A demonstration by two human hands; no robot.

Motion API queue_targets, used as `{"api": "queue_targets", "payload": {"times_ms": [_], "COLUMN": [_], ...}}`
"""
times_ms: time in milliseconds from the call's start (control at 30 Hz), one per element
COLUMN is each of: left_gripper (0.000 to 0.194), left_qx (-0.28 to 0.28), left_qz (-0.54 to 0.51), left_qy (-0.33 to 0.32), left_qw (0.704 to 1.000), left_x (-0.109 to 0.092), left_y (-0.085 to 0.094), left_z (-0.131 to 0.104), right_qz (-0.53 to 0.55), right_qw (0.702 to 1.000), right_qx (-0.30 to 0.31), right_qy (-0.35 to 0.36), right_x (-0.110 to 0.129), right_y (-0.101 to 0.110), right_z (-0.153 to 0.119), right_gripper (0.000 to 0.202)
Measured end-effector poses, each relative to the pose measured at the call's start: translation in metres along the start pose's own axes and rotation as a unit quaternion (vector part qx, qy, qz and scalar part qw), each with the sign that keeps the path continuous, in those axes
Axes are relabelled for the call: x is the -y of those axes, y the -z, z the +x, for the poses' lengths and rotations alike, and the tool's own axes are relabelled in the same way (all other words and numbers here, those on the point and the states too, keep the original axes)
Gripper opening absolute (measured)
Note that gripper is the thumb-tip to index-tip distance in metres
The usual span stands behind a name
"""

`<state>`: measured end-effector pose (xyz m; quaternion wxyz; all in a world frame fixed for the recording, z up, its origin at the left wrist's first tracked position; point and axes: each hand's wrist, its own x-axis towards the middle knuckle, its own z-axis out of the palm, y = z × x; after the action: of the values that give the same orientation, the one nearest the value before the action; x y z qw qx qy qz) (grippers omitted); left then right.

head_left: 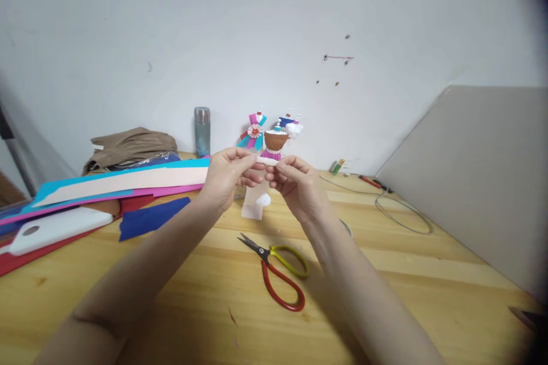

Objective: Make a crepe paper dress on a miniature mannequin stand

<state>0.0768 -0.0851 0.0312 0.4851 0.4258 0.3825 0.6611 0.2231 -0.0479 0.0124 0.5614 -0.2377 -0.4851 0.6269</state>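
Just above the middle of the frame the person's left hand (226,174) and right hand (295,182) meet over the desk (428,274), fingertips of both pinched shut on the two ends of a small white strip (266,161) held level between them, clear of the wood. It looks like a narrow piece of thin craft sheet: I would judge it feather-light, bendy and easy to crease or tear, so a soft pinch at the very ends, as here, seems the safest hold; squeezing its middle would likely kink it. Below the hands, near the centre bottom, lie scissors (276,265) with one red and one yellow loop, blades closed and pointing toward the upper left. Behind the hands stands a white piece (254,202), and further back against the wall some small colourful paper figures (272,134) beside a grey flask (202,130). On the left of the frame long sheets of pink, blue and cream material (124,179) fan out over the desk, with a dark blue scrap (149,218) just in front of them and a bundle of brown cloth (131,147) behind. A thin grey cable (398,214) trails at the right.
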Motion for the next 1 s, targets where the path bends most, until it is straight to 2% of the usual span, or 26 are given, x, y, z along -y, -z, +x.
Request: {"api": "queue_targets", "payload": {"times_ms": [100,300,467,633,1000], "left_gripper": [0.017,0.016,0.013,0.010,0.012], "left_qx": [-0.008,-0.032,-0.027,-0.047,-0.056], "left_qz": [0.010,0.046,0.024,0.014,0.038], "left_qy": [-0.009,-0.019,0.003,0.013,-0.007], "left_qw": [1.000,0.998,0.999,0.999,0.998], "left_x": [0.001,-0.002,-0.003,0.002,0.008], "left_y": [0.000,-0.007,-0.008,-0.002,-0.001], "left_z": [0.001,-0.003,-0.003,0.003,0.005], "right_qz": [-0.015,-0.112,-0.071,-0.053,-0.120], "right_qw": [1.000,0.989,0.995,0.998,0.985], "right_qx": [0.010,0.003,-0.007,-0.039,-0.099], "right_qy": [0.008,0.095,0.066,0.023,0.074], "right_x": [-0.001,-0.008,-0.010,-0.011,-0.015], "right_y": [-0.001,-0.001,-0.001,-0.001,-0.003], "right_z": [0.000,0.001,0.002,0.004,0.005], "right_gripper": [0.028,0.027,0.028,0.030,0.021]}}
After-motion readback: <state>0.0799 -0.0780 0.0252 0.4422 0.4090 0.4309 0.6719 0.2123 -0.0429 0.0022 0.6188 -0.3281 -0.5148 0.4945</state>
